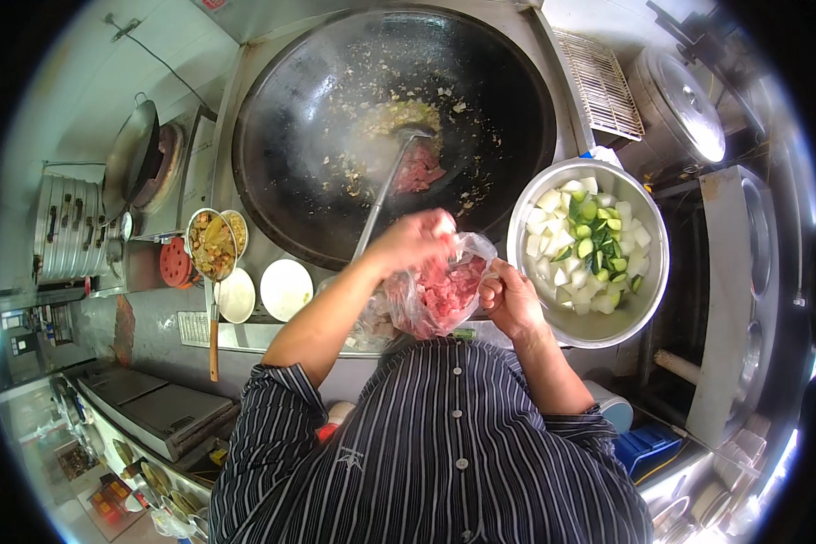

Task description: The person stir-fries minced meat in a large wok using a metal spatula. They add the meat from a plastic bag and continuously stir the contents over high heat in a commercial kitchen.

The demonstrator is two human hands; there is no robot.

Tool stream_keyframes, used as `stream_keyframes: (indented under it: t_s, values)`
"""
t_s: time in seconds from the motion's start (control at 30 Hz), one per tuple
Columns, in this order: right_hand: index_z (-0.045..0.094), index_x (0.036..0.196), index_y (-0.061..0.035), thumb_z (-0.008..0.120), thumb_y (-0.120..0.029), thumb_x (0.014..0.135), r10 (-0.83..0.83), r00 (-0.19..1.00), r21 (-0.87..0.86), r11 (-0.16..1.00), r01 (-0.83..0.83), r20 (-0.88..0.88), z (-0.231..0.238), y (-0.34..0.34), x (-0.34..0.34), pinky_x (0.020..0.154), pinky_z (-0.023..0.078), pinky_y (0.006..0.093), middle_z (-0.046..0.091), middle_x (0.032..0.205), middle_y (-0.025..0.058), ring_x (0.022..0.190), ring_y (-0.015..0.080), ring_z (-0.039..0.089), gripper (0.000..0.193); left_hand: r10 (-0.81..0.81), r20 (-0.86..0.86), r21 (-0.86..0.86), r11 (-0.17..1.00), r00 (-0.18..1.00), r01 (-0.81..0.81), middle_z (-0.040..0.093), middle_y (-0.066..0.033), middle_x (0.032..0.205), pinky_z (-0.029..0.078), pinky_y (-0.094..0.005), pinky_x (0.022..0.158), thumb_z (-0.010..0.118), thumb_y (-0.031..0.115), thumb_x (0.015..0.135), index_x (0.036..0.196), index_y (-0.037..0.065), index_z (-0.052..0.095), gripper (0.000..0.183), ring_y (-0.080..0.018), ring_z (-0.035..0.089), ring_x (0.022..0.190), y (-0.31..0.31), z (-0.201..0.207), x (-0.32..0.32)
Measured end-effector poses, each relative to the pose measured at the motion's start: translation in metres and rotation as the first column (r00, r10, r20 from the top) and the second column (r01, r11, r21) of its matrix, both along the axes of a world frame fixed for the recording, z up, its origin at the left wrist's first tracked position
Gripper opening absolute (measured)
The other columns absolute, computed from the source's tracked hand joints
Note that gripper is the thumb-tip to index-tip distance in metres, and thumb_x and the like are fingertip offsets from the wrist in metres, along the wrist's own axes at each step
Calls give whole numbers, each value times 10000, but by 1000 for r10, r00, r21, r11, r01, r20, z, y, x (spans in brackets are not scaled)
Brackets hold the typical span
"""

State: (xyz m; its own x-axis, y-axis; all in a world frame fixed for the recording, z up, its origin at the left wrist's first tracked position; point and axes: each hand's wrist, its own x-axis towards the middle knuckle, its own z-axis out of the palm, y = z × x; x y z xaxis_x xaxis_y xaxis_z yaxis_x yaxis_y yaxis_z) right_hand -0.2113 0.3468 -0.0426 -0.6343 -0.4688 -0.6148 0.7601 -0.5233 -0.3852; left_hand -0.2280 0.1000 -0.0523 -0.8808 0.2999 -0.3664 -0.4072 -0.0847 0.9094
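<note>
where right hand [513, 297] pinches, bag [410, 306] begins

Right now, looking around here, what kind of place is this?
Probably a restaurant or canteen kitchen: there's a huge black wok, a big metal bowl of cut vegetables and a large lidded pot.

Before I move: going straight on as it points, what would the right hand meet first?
Past the plastic bag it holds, probably the left hand, though depth is unclear.
</note>
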Motion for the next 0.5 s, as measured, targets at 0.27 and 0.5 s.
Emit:
stream_keyframes:
  t_s: [0.27, 0.5]
  values:
    - [564, 897, -77, 558, -192, 1027, 57, 998, 31, 998, -56, -40, 11, -2, 3, 555, 433, 294, 476, 669, 3, 588, 149, 502, 174, -2, -500, -839, 250, 866, -484, 581, -312, 1230, 565, -417, 891, 645, 436, 956, 1381, 4, 407, 651, -395, 657, 1072, -29, -11, -39]
    - [557, 878, -68, 552, -184, 1032, 251, 952, 47, 968, -246, -176, 15, 29, 17, 517, 434, 289, 482, 651, 20, 557, 170, 511, 193, -244, 77, -951, 273, 967, 144, 695, -264, 1084, 554, -453, 891, 754, 449, 826, 1226, -61, 572, 673, -384, 696, 1002, -3, -21, 40]
